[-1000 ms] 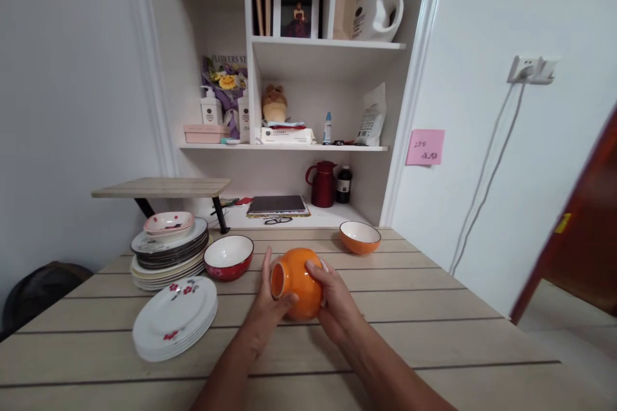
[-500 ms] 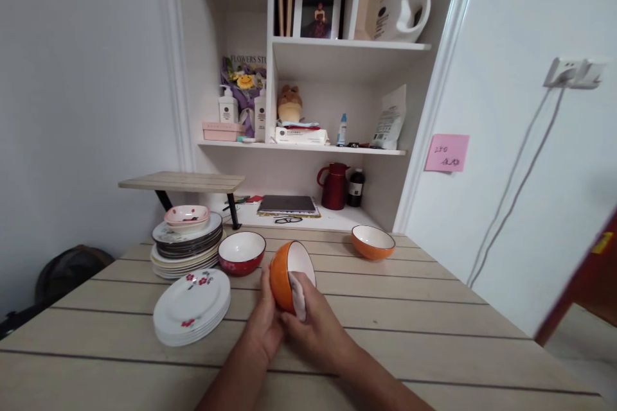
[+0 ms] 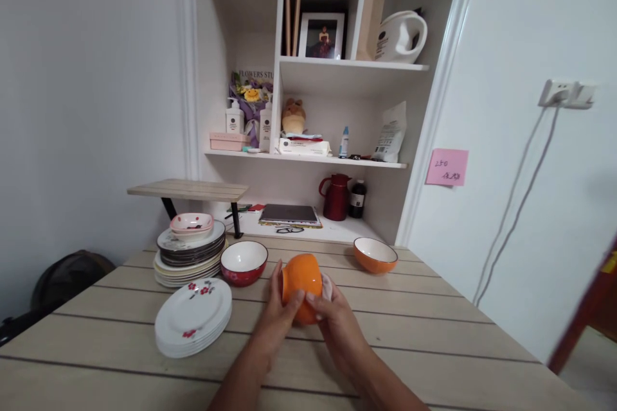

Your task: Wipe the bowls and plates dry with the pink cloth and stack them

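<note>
An orange bowl [image 3: 304,275] is held up over the table between both hands, tipped on its side with its glossy outside towards me. My left hand [image 3: 279,308] grips it at the left, thumb on the outer wall. At the right, my right hand [image 3: 337,314] grips the bowl and presses a white cloth [image 3: 326,287] against its rim side; most of the cloth is hidden. Just left stands a red bowl [image 3: 243,263] with a white inside. A second orange bowl [image 3: 375,255] sits upright farther back on the right.
White flowered plates [image 3: 193,314] are stacked at the left front. Behind them is a taller pile of plates [image 3: 190,257] topped by pink-rimmed small bowls [image 3: 191,225]. A low wooden riser [image 3: 190,189], a laptop [image 3: 288,213] and a red jug [image 3: 336,197] stand at the back.
Both hands have turned the orange bowl so its outside faces me and its white inside is out of sight. The view has tilted slightly upward.
</note>
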Demonstrator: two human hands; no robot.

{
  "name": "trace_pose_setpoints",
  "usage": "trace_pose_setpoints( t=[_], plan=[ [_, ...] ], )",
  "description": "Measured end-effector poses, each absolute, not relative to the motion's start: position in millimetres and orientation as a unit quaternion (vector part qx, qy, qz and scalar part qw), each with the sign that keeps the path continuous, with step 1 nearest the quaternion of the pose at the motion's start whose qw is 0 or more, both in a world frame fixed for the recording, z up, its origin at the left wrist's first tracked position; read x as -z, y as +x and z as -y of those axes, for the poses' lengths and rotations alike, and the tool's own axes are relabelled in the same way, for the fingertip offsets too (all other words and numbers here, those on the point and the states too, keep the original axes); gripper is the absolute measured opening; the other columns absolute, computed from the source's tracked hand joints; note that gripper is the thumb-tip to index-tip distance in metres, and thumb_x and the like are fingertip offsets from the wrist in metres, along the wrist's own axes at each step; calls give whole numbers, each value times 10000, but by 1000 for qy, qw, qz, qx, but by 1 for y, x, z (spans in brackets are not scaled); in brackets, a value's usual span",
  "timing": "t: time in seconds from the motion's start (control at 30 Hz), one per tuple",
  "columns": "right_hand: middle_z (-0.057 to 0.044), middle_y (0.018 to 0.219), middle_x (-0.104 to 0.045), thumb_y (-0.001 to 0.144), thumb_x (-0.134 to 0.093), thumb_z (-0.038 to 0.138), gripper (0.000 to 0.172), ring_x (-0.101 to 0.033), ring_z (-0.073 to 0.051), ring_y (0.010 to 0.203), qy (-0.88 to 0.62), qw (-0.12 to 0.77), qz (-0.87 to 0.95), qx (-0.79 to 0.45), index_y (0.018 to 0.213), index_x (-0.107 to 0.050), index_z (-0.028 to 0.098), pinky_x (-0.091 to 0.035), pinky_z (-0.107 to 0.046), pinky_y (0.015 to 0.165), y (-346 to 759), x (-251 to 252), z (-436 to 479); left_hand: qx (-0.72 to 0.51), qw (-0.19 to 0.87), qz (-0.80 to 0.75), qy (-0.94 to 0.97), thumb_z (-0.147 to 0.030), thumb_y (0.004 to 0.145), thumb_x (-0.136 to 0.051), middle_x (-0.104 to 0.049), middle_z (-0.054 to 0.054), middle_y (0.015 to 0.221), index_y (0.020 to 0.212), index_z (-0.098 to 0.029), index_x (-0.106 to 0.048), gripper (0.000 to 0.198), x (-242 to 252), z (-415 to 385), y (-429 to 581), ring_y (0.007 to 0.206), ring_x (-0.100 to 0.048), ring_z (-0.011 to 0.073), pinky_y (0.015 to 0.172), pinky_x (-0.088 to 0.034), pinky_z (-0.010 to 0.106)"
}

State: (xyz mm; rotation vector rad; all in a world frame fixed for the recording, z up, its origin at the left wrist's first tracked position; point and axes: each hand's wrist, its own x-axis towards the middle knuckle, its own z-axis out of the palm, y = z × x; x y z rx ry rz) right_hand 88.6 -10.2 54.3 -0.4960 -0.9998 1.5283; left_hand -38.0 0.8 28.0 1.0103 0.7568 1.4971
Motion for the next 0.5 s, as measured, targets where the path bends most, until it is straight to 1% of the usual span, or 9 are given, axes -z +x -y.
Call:
trace_pose_setpoints(
  t=[0.07,0.13,0.2,0.27,0.33,0.4,0.47,0.5],
  plan=[
    [-40,971,-687,704,-783,226,494,-631,-192,828,-207,589,395,-673,1165,-608,210,-506,-286,741,93,-60,10,-643,516,-323,465,-486,669,-836,-251,128,1622,1542,-293,-207,1093,-29,0,-36,1476,-274,298,1178,-287,393],
    [-46,958,-690,707,-801,257,558,-643,-201,810,-202,594,369,-686,1219,-583,213,-524,-301,725,97,-65,9,-645,523,-286,478,-477,616,-869,-320,150,1589,1534,-287,-235,1132,-32,2,-33,1438,-348,331,1145,-348,423],
    [-56,984,-691,732,-795,302,577,-654,-216,845,-200,596,369,-684,1252,-563,214,-537,-323,753,99,-68,11,-655,536,-259,466,-453,567,-899,-388,151,1554,1501,-284,-323,1109,-33,3,-31,1392,-417,355,1111,-395,440],
    [-68,1051,-691,779,-757,353,535,-653,-233,923,-199,587,417,-665,1257,-559,214,-532,-350,827,97,-68,14,-673,547,-252,429,-454,551,-907,-450,137,1519,1445,-269,-427,1031,-34,3,-29,1374,-442,349,1104,-407,422],
    [-74,1136,-679,810,-722,377,502,-635,-247,1014,-203,562,511,-619,1258,-560,217,-501,-376,921,94,-65,18,-674,593,-250,363,-557,622,-838,-539,132,1448,1388,-238,-508,893,-33,5,-28,1347,-480,327,1099,-415,403],
    [-78,1199,-659,809,-713,356,520,-612,-260,1073,-213,530,620,-538,1282,-546,221,-475,-394,970,90,-58,20,-643,667,-255,276,-698,740,-659,-642,146,1323,1329,-184,-571,787,-33,6,-28,1270,-559,315,1070,-444,407],
    [-88,1241,-639,810,-694,303,559,-600,-271,1098,-229,498,717,-431,1331,-509,223,-467,-409,982,87,-50,20,-607,717,-275,206,-751,815,-500,-713,148,1188,1267,-145,-618,765,-33,7,-30,1184,-624,307,1024,-483,410],
    [-97,1265,-628,818,-669,271,567,-593,-277,1115,-236,480,756,-377,1354,-491,223,-460,-420,992,87,-45,18,-591,731,-285,187,-751,829,-474,-732,144,1141,1241,-135,-633,758,-34,8,-32,1151,-644,304,1002,-499,405]
  ],
)
